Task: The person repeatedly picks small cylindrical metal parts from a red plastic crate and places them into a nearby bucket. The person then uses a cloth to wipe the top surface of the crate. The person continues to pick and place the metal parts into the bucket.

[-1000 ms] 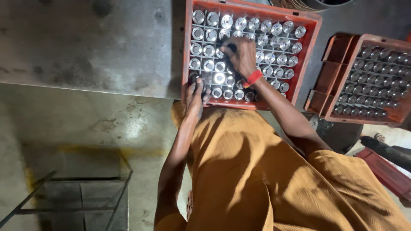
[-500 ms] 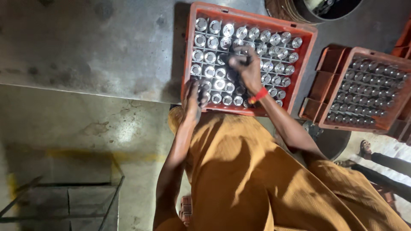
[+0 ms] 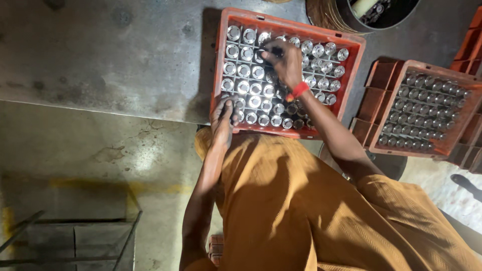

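A red plastic crate (image 3: 219, 60) on the grey metal table holds several rows of shiny round metal parts (image 3: 249, 70). My right hand (image 3: 287, 62), with a red band at the wrist, reaches into the middle of the crate. Its fingertips are pinched on one metal part (image 3: 271, 50) in the far rows. My left hand (image 3: 223, 119) lies on the crate's near left corner, fingers spread over the rim and the nearest parts. Orange sleeves and clothing fill the lower right.
A second red crate (image 3: 375, 108) full of similar metal parts stands to the right, with another crate edge (image 3: 464, 50) behind it. A dark round drum (image 3: 341, 15) sits at the back. A metal frame (image 3: 75, 241) stands low on the concrete floor at left.
My right hand has moved a little farther into the crate, toward the far rows. My left hand stays on the near left corner. The view has shifted slightly.
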A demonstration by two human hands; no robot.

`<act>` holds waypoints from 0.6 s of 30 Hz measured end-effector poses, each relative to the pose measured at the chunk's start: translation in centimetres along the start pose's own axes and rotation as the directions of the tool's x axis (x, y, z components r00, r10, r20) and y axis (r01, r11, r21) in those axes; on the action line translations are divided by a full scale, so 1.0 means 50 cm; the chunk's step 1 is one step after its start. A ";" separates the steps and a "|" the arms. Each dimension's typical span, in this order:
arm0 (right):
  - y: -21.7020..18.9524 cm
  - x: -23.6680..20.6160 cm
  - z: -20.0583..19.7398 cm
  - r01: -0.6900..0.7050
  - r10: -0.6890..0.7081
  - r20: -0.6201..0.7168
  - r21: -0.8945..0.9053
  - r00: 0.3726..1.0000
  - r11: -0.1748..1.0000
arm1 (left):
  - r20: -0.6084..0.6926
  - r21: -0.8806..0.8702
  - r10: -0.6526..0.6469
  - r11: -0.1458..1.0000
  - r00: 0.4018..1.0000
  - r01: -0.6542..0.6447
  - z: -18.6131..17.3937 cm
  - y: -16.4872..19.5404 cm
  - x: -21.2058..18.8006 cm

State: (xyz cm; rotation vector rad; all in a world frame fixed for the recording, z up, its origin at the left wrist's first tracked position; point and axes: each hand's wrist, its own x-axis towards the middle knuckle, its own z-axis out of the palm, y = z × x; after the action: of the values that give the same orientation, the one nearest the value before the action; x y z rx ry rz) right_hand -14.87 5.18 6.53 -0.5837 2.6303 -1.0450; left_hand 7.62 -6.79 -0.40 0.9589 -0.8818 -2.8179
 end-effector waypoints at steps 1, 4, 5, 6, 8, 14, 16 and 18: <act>-0.001 -0.024 0.004 0.051 -0.049 -0.045 0.035 0.998 0.998 | 0.010 0.024 0.009 1.000 1.000 -0.009 0.009 0.008 -0.003; -0.006 -0.123 0.029 -0.118 -0.040 0.331 0.444 0.943 0.888 | 0.026 0.059 -0.012 0.998 1.000 0.010 0.041 0.036 -0.019; -0.007 -0.152 0.039 -0.213 -0.022 0.420 0.505 0.907 0.836 | 0.041 0.067 -0.037 0.997 0.998 0.034 0.051 0.043 -0.024; -0.007 -0.172 0.048 -0.304 -0.015 0.499 0.552 0.867 0.776 | -0.001 0.119 -0.016 0.993 1.000 0.016 0.060 0.047 -0.027; -0.003 -0.182 0.056 -0.375 0.037 0.496 0.604 0.868 0.703 | -0.075 0.223 0.028 0.975 0.997 -0.011 0.069 0.051 -0.031; 0.027 -0.022 0.007 0.057 -0.028 -0.137 0.219 0.990 0.974 | -0.218 0.223 0.041 0.975 0.975 0.009 0.026 0.038 -0.024; 0.022 0.029 -0.008 0.264 -0.261 -0.155 0.002 0.953 0.964 | -0.208 0.167 0.017 0.986 0.978 0.018 0.005 0.036 -0.026; 0.002 0.062 -0.014 0.291 -0.303 -0.099 -0.120 0.948 0.949 | -0.236 0.146 -0.022 0.988 0.972 0.058 -0.009 0.038 -0.031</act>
State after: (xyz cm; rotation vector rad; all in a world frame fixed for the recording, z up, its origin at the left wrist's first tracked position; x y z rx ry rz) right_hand -17.89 4.25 6.71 -0.9990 2.7704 -1.0559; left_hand 8.89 -8.28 1.15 1.3096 -1.0678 -2.6249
